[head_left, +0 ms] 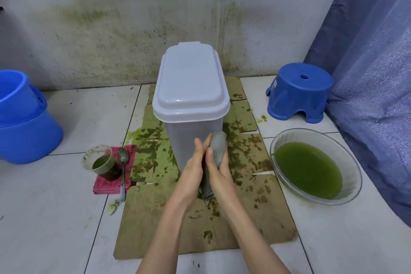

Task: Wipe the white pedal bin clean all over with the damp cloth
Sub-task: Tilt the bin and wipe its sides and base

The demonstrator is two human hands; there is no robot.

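Bin upright on stained cardboard, lid closed, against a green-streaked wall. Grey cloth rolled lengthwise before the bin's front face, clasped by the right hand; left hand flat along its other side, fingers straight. Bowl of green liquid right; blue stool behind it. Cup, spoon on red rag left; blue buckets beyond.

Green-stained wall, white tiled floor, blue curtain

Both forearms extended, left hand flat, right hand curled, gripping
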